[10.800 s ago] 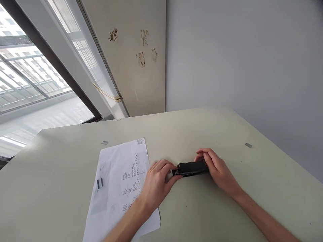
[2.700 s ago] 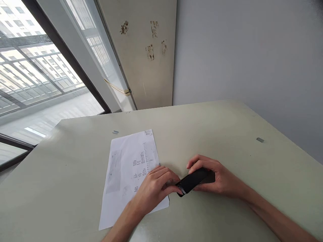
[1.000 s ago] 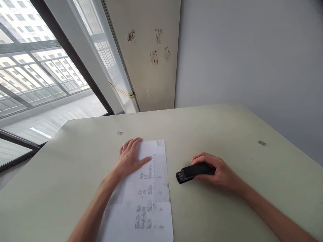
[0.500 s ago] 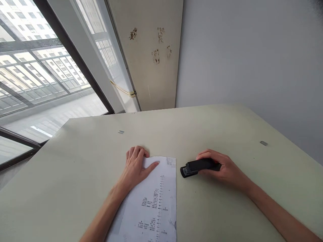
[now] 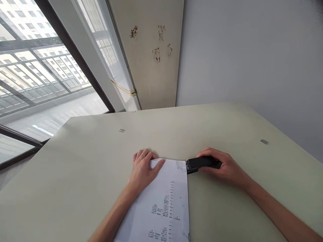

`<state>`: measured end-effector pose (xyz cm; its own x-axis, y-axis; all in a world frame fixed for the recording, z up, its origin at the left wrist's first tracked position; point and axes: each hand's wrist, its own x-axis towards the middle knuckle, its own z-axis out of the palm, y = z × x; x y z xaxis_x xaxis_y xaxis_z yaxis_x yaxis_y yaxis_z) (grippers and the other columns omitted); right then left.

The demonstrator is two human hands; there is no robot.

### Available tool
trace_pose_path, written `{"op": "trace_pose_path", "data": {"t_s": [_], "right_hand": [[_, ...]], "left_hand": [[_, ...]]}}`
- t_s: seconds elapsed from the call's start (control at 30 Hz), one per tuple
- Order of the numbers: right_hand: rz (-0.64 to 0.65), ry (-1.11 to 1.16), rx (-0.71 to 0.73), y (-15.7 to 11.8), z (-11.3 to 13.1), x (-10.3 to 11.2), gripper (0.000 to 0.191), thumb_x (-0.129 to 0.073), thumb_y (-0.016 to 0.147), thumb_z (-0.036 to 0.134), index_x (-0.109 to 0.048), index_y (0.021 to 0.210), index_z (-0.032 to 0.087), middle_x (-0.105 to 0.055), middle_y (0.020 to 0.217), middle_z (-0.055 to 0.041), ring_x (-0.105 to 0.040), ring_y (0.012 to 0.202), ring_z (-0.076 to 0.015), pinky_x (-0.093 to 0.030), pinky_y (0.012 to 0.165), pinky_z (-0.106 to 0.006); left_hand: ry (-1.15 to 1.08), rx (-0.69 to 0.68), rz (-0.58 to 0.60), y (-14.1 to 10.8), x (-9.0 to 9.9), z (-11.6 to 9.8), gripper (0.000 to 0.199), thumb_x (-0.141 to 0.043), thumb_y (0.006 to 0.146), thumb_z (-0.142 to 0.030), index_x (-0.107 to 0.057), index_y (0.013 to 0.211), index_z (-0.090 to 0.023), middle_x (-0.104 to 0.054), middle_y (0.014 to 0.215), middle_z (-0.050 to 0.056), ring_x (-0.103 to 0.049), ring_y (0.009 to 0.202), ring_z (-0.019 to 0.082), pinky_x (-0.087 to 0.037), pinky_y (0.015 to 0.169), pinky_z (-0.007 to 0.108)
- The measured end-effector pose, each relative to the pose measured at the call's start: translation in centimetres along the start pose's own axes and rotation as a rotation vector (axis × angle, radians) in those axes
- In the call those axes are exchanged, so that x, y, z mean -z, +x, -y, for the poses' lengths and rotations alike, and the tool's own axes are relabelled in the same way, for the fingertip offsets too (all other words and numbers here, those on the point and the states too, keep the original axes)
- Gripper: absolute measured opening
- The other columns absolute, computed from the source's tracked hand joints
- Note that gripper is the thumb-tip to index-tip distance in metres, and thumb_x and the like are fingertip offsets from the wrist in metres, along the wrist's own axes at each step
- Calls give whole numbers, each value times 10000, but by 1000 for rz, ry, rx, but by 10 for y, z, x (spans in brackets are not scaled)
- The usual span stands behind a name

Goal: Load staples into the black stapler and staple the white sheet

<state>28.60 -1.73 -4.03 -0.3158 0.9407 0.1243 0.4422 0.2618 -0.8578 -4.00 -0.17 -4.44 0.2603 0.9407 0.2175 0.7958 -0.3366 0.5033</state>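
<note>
Printed paper sheets lie on the pale table, running off the bottom of the view. My left hand grips their far left corner, thumb on top and fingers curled over the far edge. In my right hand is a black stapler, fingers behind it and thumb in front. The stapler's front end meets the far right corner of the paper, which covers the tip of its base. Whether its jaws are pressed together cannot be made out.
Small strips of staples lie at the back left of the table. Another staple strip is at the right. Behind the table stand a grey wall and a stained beige panel, with a window at the left.
My left hand has slid the paper to the right, so its far right corner now reaches the stapler's front end and covers its base tip. My right hand has stayed nearly still.
</note>
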Motion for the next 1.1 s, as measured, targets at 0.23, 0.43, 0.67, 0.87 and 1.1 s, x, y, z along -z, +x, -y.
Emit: {"op": "trace_pose_path", "data": {"t_s": [0.23,0.43,0.67,0.87,1.1], "right_hand": [[-9,-50,11,0,-2,0,188,-755,929,423,-735,1063,293,-773,1037,-28,-691,893,-231,-520,757,-342],[-34,-95,-17,-3,-4,3,216,-733,943,462,-729,1073,290,-783,1034,-37,-698,883,-236,-548,732,-348],[-35,-100,-20,-3,-9,4,238,-729,945,503,-718,1069,300,-775,1034,-38,-688,868,-247,-542,708,-350],[-30,-86,-28,-4,-7,3,190,-732,960,455,-699,1083,314,-762,1039,-10,-657,871,-225,-514,728,-337],[-39,-113,-6,-4,-7,3,205,-738,959,456,-693,1085,301,-760,1009,-15,-654,847,-216,-504,726,-334]], "left_hand": [[-35,96,-56,-13,-11,-18,205,-596,1021,-439,-586,926,-258,-665,979,16,-577,976,249,-388,1021,519],[-9,139,-49,-22,-11,-19,165,-583,1026,-396,-575,940,-256,-662,1010,15,-568,1013,252,-365,1044,515],[-4,181,-68,-27,-8,-21,154,-559,1034,-393,-575,953,-262,-667,1033,23,-569,1046,262,-357,1063,526],[-13,180,-90,-26,-14,-26,139,-561,1032,-378,-572,956,-262,-666,1030,18,-572,1040,259,-355,1076,539],[-67,186,-126,-28,-21,-35,117,-571,1030,-359,-548,977,-258,-669,1065,35,-595,1048,267,-399,1072,572]]}}
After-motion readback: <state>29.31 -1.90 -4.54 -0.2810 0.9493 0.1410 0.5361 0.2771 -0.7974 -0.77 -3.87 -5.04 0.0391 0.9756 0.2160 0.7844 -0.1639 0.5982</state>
